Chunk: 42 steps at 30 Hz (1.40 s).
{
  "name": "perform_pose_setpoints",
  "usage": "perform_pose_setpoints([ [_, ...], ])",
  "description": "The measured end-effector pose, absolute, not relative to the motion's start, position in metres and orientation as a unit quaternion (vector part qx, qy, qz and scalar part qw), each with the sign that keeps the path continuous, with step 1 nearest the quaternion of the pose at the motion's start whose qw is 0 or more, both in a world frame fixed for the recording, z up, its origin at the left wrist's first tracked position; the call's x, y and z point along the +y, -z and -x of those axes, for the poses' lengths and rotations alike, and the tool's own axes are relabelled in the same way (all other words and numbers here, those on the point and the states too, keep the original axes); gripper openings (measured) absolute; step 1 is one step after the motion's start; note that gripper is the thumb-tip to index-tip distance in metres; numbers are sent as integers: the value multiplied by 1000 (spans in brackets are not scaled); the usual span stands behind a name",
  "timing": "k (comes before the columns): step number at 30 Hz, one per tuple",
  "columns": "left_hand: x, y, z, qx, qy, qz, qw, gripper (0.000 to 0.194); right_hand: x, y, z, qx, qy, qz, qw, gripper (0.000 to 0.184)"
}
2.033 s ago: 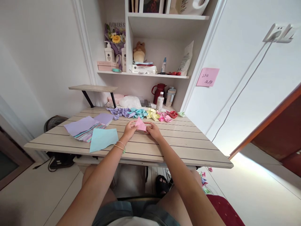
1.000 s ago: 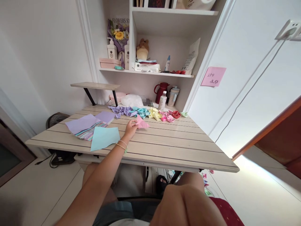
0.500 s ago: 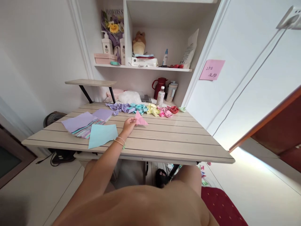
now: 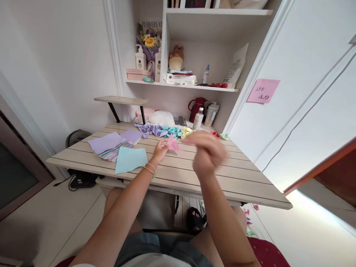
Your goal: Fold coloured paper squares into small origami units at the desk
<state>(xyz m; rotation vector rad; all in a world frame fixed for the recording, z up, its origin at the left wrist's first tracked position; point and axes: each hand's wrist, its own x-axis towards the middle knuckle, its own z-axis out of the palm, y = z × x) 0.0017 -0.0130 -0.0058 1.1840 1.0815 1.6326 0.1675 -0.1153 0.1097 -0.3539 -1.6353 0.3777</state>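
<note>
My left hand (image 4: 161, 149) pinches the left side of a folded pink origami paper (image 4: 174, 144), which stands tilted just above the slatted desk. To its right, my right hand (image 4: 207, 150) is raised over the desk, blurred by motion, and its fingers are too smeared to read; I see nothing held in it. Behind both hands runs a row of folded paper pieces: purple ones (image 4: 149, 129), turquoise ones (image 4: 171, 131), yellow ones (image 4: 187, 131), with a red one (image 4: 214, 134) and a green one (image 4: 224, 136) at the right. My right hand hides part of this row.
Left of my hands lie a light blue sheet (image 4: 131, 160), a purple sheet (image 4: 107, 142) and a fanned paper stack (image 4: 114, 151). At the back stand a clear bottle (image 4: 198, 119), a red jug (image 4: 197, 109) and a tumbler (image 4: 211, 114). A small raised shelf (image 4: 121, 100) stands back left.
My right hand has come into view over the desk. My left hand still holds the pink paper in about the same place. The view has shifted, so everything sits further right.
</note>
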Motion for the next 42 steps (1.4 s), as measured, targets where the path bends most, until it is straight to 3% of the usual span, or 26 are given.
perform_pose_setpoints([
  [3, -11, 8, -1, 427, -669, -447, 413, 52, -59, -82, -150, -673, -197, 346, 623, 30],
  [5, -10, 9, 0, 419, -668, -449, 419, 47, -25, -56, -148, -658, -279, 457, 530, 36],
  [7, -9, 9, 0, 416, -663, -458, 422, 39, -3, -32, -153, -654, -398, 469, 441, 37],
  [10, -10, 8, -1, 414, -653, -471, 425, 32, 6, -10, -160, -596, -498, 424, 466, 39],
  [15, -14, 5, -2, 425, -640, -484, 419, 31, 1, -9, -161, -547, -540, 375, 518, 44],
  [20, -13, 6, -4, 436, -617, -499, 425, 36, -2, -10, -160, -502, -552, 377, 549, 47],
  [25, -14, 6, -6, 414, -591, -504, 474, 38, -5, -8, -161, -512, -548, 361, 555, 37],
  [33, -18, 1, -4, 402, -605, -491, 481, 39, -7, -7, -160, -489, -636, 334, 495, 36],
  [37, -17, 2, -5, 397, -608, -495, 477, 38, -7, -4, -158, -531, -574, 369, 503, 33],
  [42, -21, 0, -7, 388, -602, -488, 498, 38, -7, -4, -156, -664, -403, 387, 497, 24],
])
